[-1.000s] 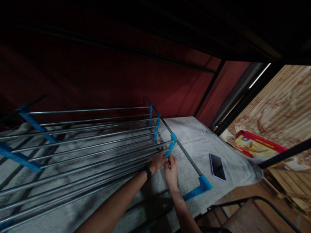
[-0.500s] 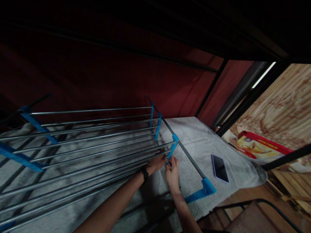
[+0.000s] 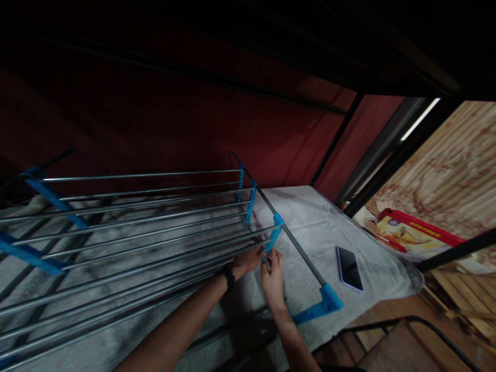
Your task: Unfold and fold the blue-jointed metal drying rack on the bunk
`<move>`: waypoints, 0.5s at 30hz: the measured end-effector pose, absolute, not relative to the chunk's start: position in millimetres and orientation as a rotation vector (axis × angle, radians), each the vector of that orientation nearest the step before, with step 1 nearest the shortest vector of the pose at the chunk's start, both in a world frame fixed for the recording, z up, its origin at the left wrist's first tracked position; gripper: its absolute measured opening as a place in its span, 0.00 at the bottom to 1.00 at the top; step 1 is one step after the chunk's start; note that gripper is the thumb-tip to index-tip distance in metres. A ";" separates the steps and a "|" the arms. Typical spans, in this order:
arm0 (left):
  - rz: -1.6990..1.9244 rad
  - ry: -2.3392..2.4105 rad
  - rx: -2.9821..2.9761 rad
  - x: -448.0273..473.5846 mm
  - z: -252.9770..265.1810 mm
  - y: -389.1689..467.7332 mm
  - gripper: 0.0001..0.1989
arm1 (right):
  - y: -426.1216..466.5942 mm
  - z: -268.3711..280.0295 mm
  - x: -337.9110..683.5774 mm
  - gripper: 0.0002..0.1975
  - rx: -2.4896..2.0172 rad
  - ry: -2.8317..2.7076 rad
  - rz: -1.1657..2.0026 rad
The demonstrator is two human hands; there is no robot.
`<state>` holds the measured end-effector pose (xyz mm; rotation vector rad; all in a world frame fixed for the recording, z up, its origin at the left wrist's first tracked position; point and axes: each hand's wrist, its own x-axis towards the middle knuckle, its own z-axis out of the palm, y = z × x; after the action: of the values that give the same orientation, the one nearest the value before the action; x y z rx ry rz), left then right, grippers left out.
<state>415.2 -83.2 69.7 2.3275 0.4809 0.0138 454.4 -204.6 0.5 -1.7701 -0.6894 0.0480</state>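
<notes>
A rack (image 3: pixel 163 261) of long grey metal tubes with blue plastic end brackets lies across the grey blanket. My left hand (image 3: pixel 248 261), with a black watch at the wrist, is closed around the right end of a lower tube, its fingertips partly hidden behind the tubes. Beside it, my right hand (image 3: pixel 273 280) pinches the lower end of a blue bracket (image 3: pixel 275 233) from the right. This bracket is fixed on a grey side pole (image 3: pixel 300 250). Nearer to me, another blue bracket (image 3: pixel 323 305) caps the same pole. The exact point of contact under my fingers is hard to see.
A phone (image 3: pixel 349 268) lies on the blanket (image 3: pixel 310 206) to the right. Beyond the bed edge is a red and yellow box (image 3: pixel 418 232). Dark metal frame posts (image 3: pixel 337 139) stand at the right, and a chair (image 3: pixel 411 346) is at lower right.
Both hands stay at the blue bracket; the right hand's fingers have shifted slightly. The whole view has drifted a little, with the rack's left end moving slightly left.
</notes>
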 end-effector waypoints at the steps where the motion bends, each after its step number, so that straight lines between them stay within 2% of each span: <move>1: 0.016 0.488 2.336 415.5 69.4 -83.4 0.15 | -204.4 0.4 454.3 0.32 -1.767 -0.690 0.043; 15: 0.004 0.438 2.391 418.4 70.5 -82.3 0.15 | -203.0 0.3 450.1 0.36 -1.762 -0.699 0.056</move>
<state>418.4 -82.3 70.5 2.3915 0.4384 0.0039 450.1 -203.0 0.3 -1.7620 -0.6985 0.0559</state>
